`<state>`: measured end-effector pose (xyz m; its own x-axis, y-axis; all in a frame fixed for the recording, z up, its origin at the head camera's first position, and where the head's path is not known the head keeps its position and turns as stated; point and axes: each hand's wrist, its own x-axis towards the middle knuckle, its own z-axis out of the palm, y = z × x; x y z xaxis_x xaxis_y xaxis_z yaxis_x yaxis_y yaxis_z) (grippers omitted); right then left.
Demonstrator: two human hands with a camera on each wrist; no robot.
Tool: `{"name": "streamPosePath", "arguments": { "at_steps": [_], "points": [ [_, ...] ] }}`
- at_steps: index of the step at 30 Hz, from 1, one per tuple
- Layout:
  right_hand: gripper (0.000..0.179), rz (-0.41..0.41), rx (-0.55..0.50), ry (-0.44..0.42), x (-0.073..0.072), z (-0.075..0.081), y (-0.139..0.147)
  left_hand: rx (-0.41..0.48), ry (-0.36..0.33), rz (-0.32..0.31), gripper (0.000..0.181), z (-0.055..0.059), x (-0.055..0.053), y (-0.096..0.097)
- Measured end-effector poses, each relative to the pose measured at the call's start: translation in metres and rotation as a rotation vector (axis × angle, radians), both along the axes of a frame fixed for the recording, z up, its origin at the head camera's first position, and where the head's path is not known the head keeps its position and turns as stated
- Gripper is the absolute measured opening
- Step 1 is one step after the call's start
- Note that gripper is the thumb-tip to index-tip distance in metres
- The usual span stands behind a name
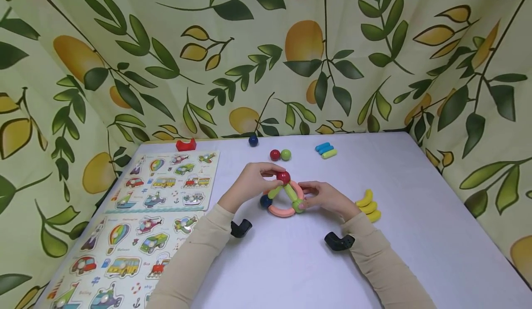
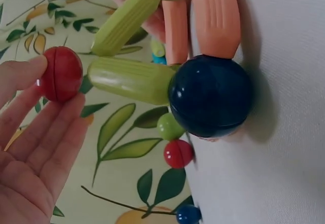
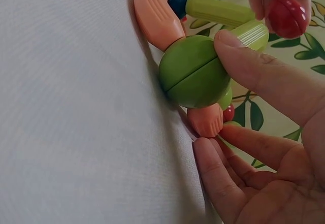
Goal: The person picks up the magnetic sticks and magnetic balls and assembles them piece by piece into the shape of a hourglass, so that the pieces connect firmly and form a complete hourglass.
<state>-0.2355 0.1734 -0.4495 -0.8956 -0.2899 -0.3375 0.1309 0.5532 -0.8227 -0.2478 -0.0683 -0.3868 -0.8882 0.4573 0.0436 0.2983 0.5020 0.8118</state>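
1. Toy frame [image 1: 293,193] on the bench [image 1: 270,263], right between the hands, and we sense trouble up top: two green rods [image 2: 129,80] lean out, a sliver of daylight short of the red ball [image 2: 62,74] in the left wrist view.
2. We reckon an off-centre push there could swing those rods aside or tip the whole thing.
3. Here's the left hand [image 1: 249,182], thumb and fingers pinching that red ball; a slip, we'd say, could send it rolling.
4. Over to the right hand [image 1: 324,198]: partly curled, thumb against the green ball [image 3: 195,71], fingers at a pink rod [image 3: 205,121], gripping the frame.
5. Should that hold loosen, we fear the frame could slide or come apart.
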Motion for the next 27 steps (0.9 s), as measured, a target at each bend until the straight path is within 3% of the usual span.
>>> {"name": "streamPosePath", "arguments": {
  "at_steps": [3, 6, 11, 17, 22, 27],
  "points": [
    [0.081, 0.005, -0.002, 0.005, 0.000, 0.000, 0.000, -0.048, 0.080, -0.047, 0.029, -0.001, 0.002, 0.001],
    [0.081, 0.017, -0.006, 0.013, -0.001, 0.000, 0.000, -0.071, 0.107, -0.074, 0.030, -0.002, 0.004, 0.000],
    [0.081, 0.025, -0.014, 0.014, -0.001, -0.001, -0.001, -0.065, 0.024, -0.063, 0.042, -0.008, 0.006, -0.005],
    [0.076, -0.024, -0.033, 0.007, -0.001, -0.004, -0.002, -0.123, -0.084, 0.031, 0.040, -0.022, 0.004, -0.011],
    [0.071, -0.074, -0.038, 0.024, -0.001, -0.005, -0.004, -0.072, -0.092, 0.052, 0.033, -0.033, -0.004, -0.016],
    [0.066, -0.124, -0.026, 0.037, 0.000, -0.005, -0.006, -0.051, -0.170, 0.133, 0.042, -0.041, -0.014, -0.020]
  ]
}}
